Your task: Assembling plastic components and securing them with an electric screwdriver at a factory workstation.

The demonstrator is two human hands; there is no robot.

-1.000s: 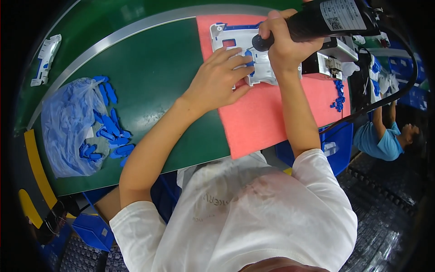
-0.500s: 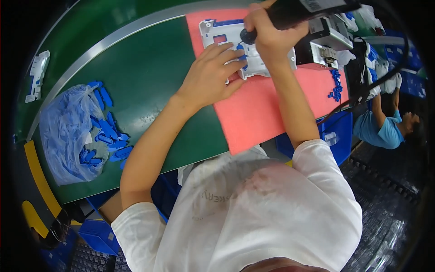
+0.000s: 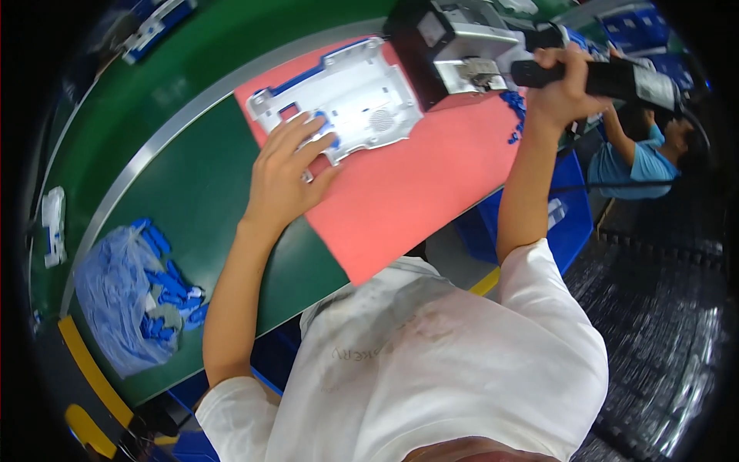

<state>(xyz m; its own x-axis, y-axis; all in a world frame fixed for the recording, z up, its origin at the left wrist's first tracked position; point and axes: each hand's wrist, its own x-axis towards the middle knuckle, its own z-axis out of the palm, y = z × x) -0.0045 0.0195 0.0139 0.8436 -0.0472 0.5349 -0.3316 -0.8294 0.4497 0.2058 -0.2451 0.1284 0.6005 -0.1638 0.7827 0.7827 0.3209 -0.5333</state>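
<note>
left hand (image 3: pixel 289 171) spread flat, pinning white plastic panel (image 3: pixel 346 100) to pink mat (image 3: pixel 416 192) against sliding. right hand (image 3: pixel 562 85) wrapped round black power screwdriver (image 3: pixel 608 77), lifted well right of panel.

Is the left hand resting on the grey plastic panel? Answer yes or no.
Yes, the left hand lies flat on the grey plastic panel, fingers spread over its near edge on the pink mat.

Panel on mat, bag to your left

Your plastic panel (image 3: pixel 342 100) lies on the mat (image 3: pixel 431 185) atop the desk (image 3: pixel 192 200); the bag of clips (image 3: pixel 127 296) sits far left, the metal box (image 3: pixel 454 46) right of the panel.
</note>
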